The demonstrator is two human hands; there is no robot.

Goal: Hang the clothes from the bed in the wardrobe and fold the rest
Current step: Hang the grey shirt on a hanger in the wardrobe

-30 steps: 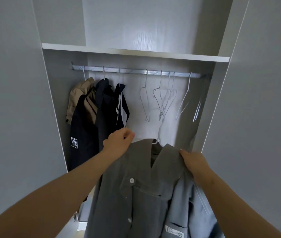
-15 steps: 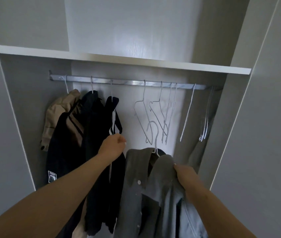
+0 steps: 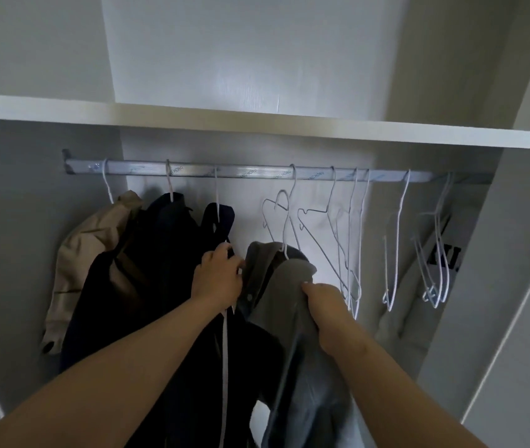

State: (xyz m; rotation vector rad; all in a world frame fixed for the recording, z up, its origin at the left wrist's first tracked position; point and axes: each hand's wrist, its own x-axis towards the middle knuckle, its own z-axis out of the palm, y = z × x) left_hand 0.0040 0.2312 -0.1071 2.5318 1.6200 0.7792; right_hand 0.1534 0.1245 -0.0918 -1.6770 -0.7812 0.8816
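I am looking up into the open wardrobe (image 3: 499,286), under its white shelf (image 3: 257,126), where a metal rail (image 3: 250,172) runs from left to right. The grey shirt (image 3: 284,286) is near the middle of the space, below the rail, draped on a white wire hanger (image 3: 284,250) whose neck rises out of the collar. That neck gets lost among the other wires above it, so I cannot tell whether its hook is on the rail.

My right hand (image 3: 325,305) grips the shirt at its right shoulder, with the fingers curled into the cloth and the thumb on top. My left hand (image 3: 216,278) is just to the left of the collar, right where the shirt meets the dark garments (image 3: 166,253). Its fingers are curled and its fingertips touch the shirt's left front edge, but I cannot tell whether it pinches the shirt, the dark cloth or nothing. A thin white strip (image 3: 224,367) hangs down from under that hand.

The dark garments hang from the left part of the rail, and a beige jacket (image 3: 92,250) hangs at the far left, touching them. Right of the shirt hang several empty wire hangers (image 3: 334,234), some bunched together and others spaced out towards the right wall. At the far right is a pale cloth with dark markings (image 3: 448,257), partly hidden behind the last hangers.
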